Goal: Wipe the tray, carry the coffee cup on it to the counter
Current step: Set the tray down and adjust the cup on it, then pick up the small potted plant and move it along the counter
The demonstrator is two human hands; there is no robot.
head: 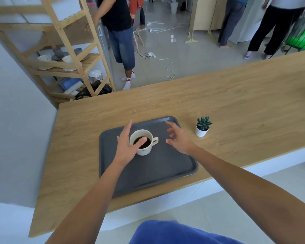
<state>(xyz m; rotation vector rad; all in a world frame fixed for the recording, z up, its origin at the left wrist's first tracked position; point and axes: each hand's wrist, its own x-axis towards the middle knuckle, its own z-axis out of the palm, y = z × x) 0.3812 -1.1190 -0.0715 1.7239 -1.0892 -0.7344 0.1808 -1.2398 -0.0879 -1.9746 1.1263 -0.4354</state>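
A dark grey tray (pixel 158 171) lies on the wooden counter (pixel 236 103) near its front edge. A white coffee cup (pixel 145 150) full of dark coffee stands on the tray's far-left part, handle pointing right. My left hand (pixel 126 147) is at the cup's left side. Its thumb lies across the rim and its fingers are stretched out past the cup, not wrapped round it. My right hand (pixel 179 138) hovers over the tray's far-right part, to the right of the handle, fingers spread and holding nothing. No cloth is in view.
A small potted succulent (pixel 202 127) stands on the counter just right of the tray. Beyond the counter's left end is a wooden shelf (pixel 69 64) with cups and dishes. Several people (pixel 121 32) stand on the tiled floor, and power cables (pixel 165 62) lie across it.
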